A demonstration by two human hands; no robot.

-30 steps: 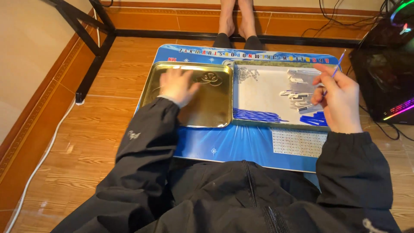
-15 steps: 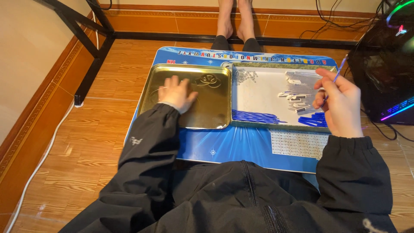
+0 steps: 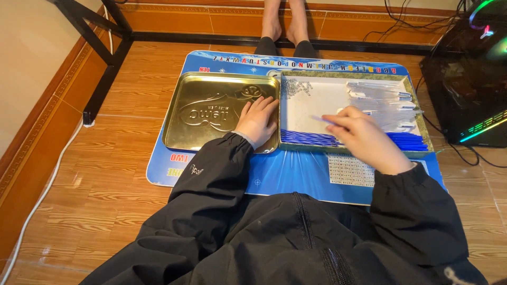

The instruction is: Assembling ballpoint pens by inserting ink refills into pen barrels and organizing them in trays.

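Observation:
My left hand [image 3: 259, 120] lies flat, fingers together, on the right side of an empty gold metal tray [image 3: 200, 113]. My right hand [image 3: 364, 136] reaches over the white tray [image 3: 311, 100] beside it and pinches a thin blue pen part [image 3: 323, 119] between its fingertips. Inside the white tray a row of blue pen refills [image 3: 306, 138] lies along the near edge, clear pen barrels [image 3: 385, 100] are piled at the right, and small metal springs [image 3: 294, 87] sit at the far left corner.
Both trays rest on a blue alphabet mat [image 3: 296, 177] on a wooden floor. Another person's bare feet [image 3: 285, 24] are beyond the mat. A black computer case [image 3: 470, 79] with lights stands at the right, a black table leg [image 3: 105, 63] and a white cable [image 3: 47, 184] at the left.
My right hand has swung left from the tray's right edge over the white tray's middle, still holding the blue part. My left hand has slid right across the gold tray.

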